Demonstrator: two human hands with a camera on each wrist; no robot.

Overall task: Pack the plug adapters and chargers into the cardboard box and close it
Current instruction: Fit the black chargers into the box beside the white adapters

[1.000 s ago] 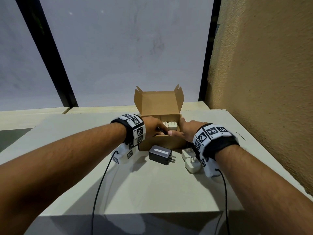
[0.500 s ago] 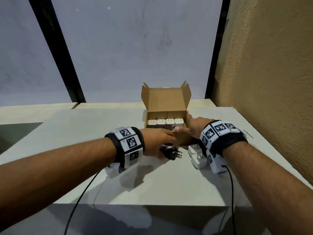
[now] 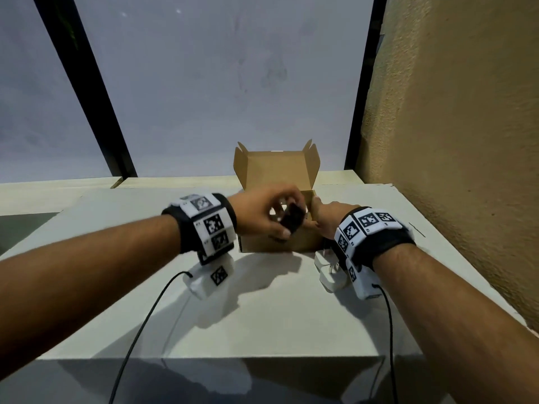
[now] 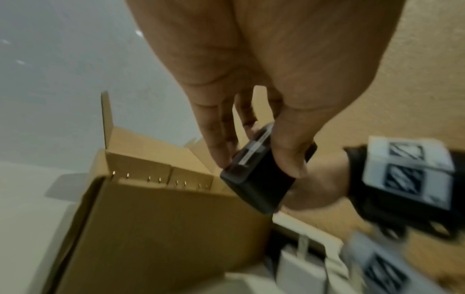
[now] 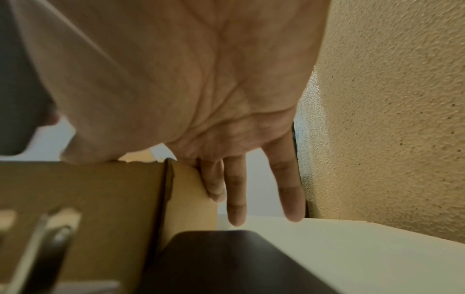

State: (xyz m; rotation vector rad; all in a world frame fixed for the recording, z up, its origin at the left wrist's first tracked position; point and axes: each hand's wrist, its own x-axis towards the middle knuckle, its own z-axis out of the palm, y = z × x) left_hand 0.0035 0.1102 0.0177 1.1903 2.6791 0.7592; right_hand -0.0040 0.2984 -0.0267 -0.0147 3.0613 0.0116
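1. The left hand [image 3: 264, 212] pinches a black charger [image 3: 292, 218] between thumb and fingers, above the front wall of the box [image 3: 274, 243].
2. In the left wrist view the charger [image 4: 259, 179] is a smooth, matte block with rounded corners and a pale label strip along one face; the thumb lies across one side and the fingers [image 4: 216, 143] press the opposite one.
3. The right hand [image 3: 328, 218] rests against the box's near right corner, its fingers straight and gripping nothing.
4. In the right wrist view the fingers [image 5: 235, 199] run flat down the right side wall of the box [image 5: 83, 189], and the thumb sits at the front top edge.
5. The box is plain brown cardboard, rectangular, standing on the bench [image 3: 262, 316] with its lid [image 3: 275, 169] raised upright at the back and two small ear flaps sticking up at the lid's corners.
6. Inside the box, a row of small metal prongs [image 4: 156, 180] shows along the back, just above the front edge; the bodies beneath them are hidden.
7. Two white chargers [image 3: 328, 271] with glossy, rounded shells lie on the bench just beside the box's right front corner, partly under the right wrist; flat metal prongs stick out of one.
8. The bench top is smooth and pale.
9. A rough, sandy-textured wall [image 3: 466, 141] stands to the right.
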